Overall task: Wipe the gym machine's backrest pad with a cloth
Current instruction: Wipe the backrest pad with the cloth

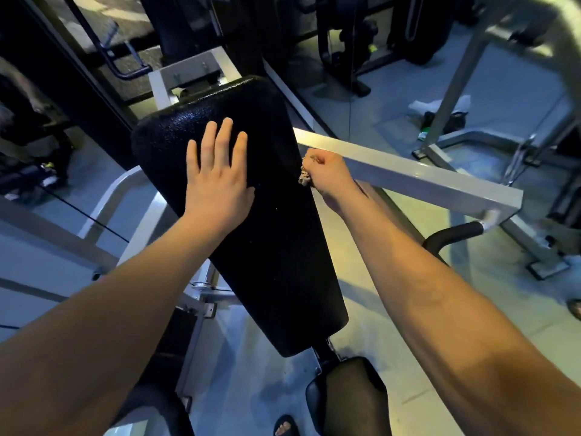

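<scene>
Right grip [330, 174] round cloth [304, 178] (beside pad [270, 253])

2 hands: left hand [217, 180], right hand [330, 177]. 1 black backrest pad [267, 247] under the left fingers. 1 cloth [305, 178] bunched in the right fingers. 1 white square bar [424, 179] just past them. 1 seat pad [345, 398]. 1 sandalled foot [286, 426].

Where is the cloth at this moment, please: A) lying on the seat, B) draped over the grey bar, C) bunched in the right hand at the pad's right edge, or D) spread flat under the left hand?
C: the cloth pokes out of the curled right hand at the right edge of the backrest pad, while the left hand lies flat on the pad with nothing under it.
</scene>
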`<state>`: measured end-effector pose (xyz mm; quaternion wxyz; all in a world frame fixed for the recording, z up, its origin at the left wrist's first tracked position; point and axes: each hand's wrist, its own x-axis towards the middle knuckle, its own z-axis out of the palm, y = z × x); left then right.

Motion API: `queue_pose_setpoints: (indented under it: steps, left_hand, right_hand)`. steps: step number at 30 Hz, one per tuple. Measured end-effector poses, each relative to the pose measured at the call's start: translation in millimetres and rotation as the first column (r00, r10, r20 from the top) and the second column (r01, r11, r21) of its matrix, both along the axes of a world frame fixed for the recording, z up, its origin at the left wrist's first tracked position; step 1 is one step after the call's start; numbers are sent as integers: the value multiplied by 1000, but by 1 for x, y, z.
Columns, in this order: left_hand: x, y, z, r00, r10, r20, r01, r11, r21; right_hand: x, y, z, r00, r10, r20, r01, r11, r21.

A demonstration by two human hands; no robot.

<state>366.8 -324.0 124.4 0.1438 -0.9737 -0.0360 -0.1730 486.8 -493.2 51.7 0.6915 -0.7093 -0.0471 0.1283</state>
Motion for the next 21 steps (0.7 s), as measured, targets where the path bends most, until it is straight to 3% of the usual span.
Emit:
queue_pose_setpoints:
  steps: [5, 9, 13, 15, 19, 21]
  left_hand:
    - [9, 27, 13, 979, 204, 19, -204, 979, -2]
    - [14, 40, 5, 982, 186, 26, -186, 982, 16]
    - [17, 42, 4, 983, 183, 16, -183, 983, 18]
    - [18, 41, 4, 982, 188, 16, -188, 982, 24]
    - [18, 38, 3, 984, 180, 7, -180, 983, 21]
    - [17, 39, 4, 983, 181, -2, -181, 983, 16]
  right_hand:
    - [-13, -16, -36, 993, 72, -94, -73, 997, -3]
    - [-21, -11, -36, 986, 60, -155, -66, 997, -34]
    - [-13, 7, 10, 992, -1, -126, -8, 998, -65]
    - [0, 20, 43, 999, -12, -50, 11, 1000, -19]
    - [20, 28, 76, 972, -43, 231, 66, 993, -95]
    - [9, 23, 72, 965, -15, 261, 46, 993, -113]
